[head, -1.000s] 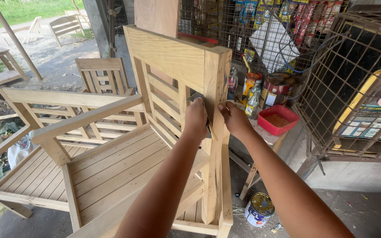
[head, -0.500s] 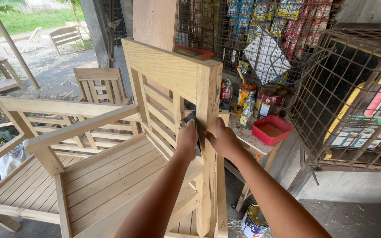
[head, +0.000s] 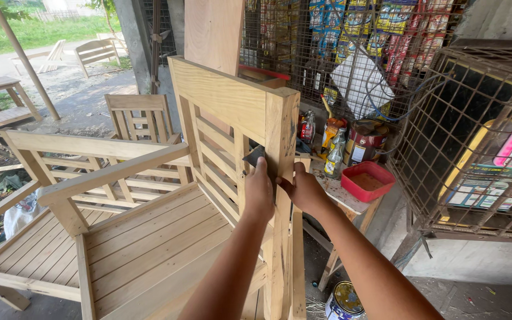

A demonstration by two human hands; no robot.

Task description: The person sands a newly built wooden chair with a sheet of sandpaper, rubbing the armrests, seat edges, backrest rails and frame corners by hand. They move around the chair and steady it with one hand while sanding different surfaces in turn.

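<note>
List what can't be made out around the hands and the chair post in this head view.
- Dark sheet at the wooden chair post: mostly hidden by the left hand and the post; its kind is unclear.
- Right hand: its fingers wrap behind the post, so its grip is unseen.
- Paint can: cut off by the bottom edge.
- Bottles on the side table: too small to identify.

Bright daylight from my upper left, grass [head: 48,26] nearly washed out. Chair [head: 232,112] evenly lit under shade, soft shadows only. Wire cage [head: 463,142] interior dark. Sharp focus overall, forearms slightly soft at the bottom edge, mild wide-angle stretch at the corners.
</note>
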